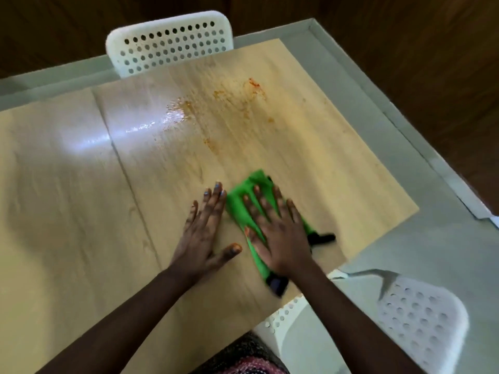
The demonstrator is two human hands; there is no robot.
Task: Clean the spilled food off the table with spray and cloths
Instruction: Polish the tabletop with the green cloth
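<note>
The right hand is lying flat on a green cloth, with its fingers spread wide and pressing the cloth down onto the wooden table; it is not pinching or curling round the cloth. The left hand is lying flat too, fingers straight and close together, touching the bare table just beside the cloth and holding nothing. The cloth is sitting near the table's near edge, toward the right corner. Its long side is running from the near edge up and away toward the far edge. The spilled food is lying as orange smears and specks up toward the far edge, well apart from the cloth and straight ahead of the right hand's fingertips. A wet shiny patch is sitting to the left of the smears. I think the next push needs to be going forward, away from the person, and the right hand is the nearer one since it is already on the cloth. Much of the cloth is hiding under the right hand, so I cannot tell how it is folded. Something dark is poking out by the cloth's right side and another dark bit by the wrist, both blurry, and I cannot tell what they are. No spray bottle is showing. Two white chairs with holes are standing by, one at the far edge and one at the near right corner
</note>
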